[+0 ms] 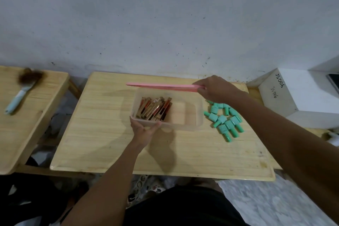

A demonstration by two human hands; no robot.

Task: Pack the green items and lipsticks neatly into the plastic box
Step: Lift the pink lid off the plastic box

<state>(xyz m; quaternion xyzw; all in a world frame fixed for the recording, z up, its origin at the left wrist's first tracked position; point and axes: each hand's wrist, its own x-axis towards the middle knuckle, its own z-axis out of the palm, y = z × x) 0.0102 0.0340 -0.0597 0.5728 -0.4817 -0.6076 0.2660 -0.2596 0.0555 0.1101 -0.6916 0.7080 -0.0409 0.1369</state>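
A clear plastic box [197, 115] sits in the middle of the wooden table [110, 143]. Several gold and red lipsticks [154, 110] lie packed in its left half; the right half holds nothing. My left hand [145, 131] grips the box's near left corner. My right hand [213, 88] holds the right end of a flat pink lid [161, 86], which hovers level above the box's far edge. Several mint-green bottle-shaped items [223, 119] lie in a loose cluster on the table just right of the box.
A white block [300, 97] with handwritten marks stands at the table's right rear corner. A second wooden table [27, 115] at the left carries a blue-handled brush [20, 95]. A wall rises right behind the tables.
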